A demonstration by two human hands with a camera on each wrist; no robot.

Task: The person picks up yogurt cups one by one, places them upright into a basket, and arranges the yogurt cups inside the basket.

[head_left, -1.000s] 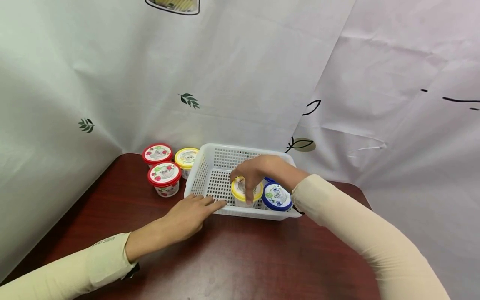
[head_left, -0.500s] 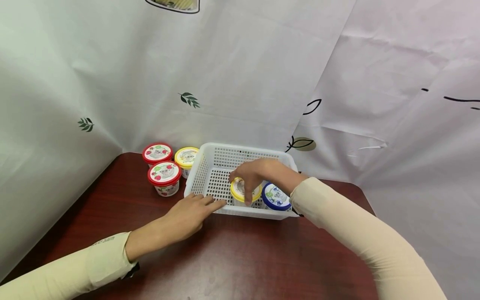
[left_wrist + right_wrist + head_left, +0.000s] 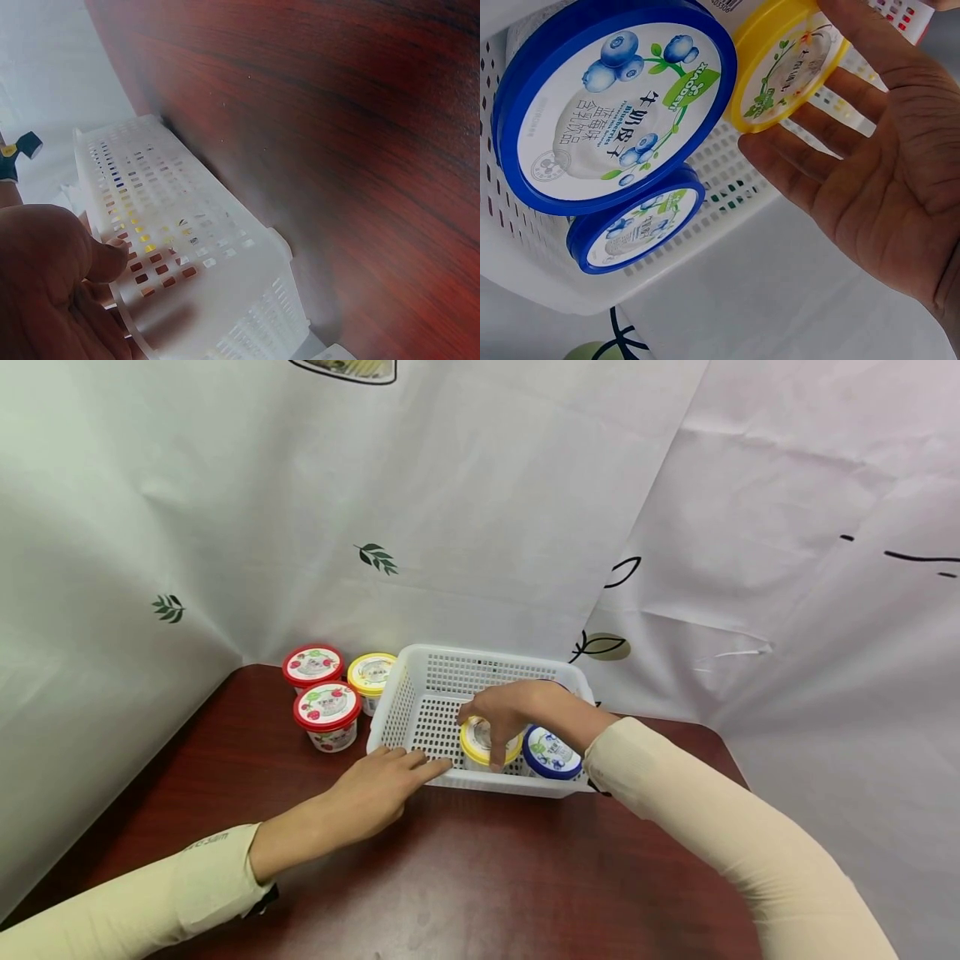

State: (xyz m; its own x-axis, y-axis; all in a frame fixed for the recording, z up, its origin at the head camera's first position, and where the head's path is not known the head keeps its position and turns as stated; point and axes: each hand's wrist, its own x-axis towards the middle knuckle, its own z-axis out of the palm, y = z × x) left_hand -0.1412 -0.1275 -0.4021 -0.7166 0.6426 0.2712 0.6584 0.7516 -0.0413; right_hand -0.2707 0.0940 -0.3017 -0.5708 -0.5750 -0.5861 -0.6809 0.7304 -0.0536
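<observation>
My right hand (image 3: 504, 710) reaches down into a white plastic basket (image 3: 491, 787) and grips a yellow-lidded tub (image 3: 480, 739). In the right wrist view its fingers and thumb spread around the rim of the yellow lid (image 3: 787, 67). Beside it, inside the basket, sit a blue-lidded blueberry tub (image 3: 551, 752) and a second blue-lidded tub (image 3: 641, 225), mostly hidden by my arm in the head view. My left hand (image 3: 378, 793) holds the basket's near left corner. The left wrist view has its thumb (image 3: 109, 259) over the rim and the fingers partly hidden behind the wall.
Left of the basket, on the dark red table (image 3: 450, 877), stand two red-lidded tubs (image 3: 327, 710) (image 3: 313, 667) and a yellow-lidded tub (image 3: 371, 675), close to the basket's wall. A white printed cloth (image 3: 480, 527) hangs behind and along the sides.
Almost nothing moves. Both hands keep their places, the right on the yellow-lidded tub and the left at the basket corner; the head view drifts very slightly.
</observation>
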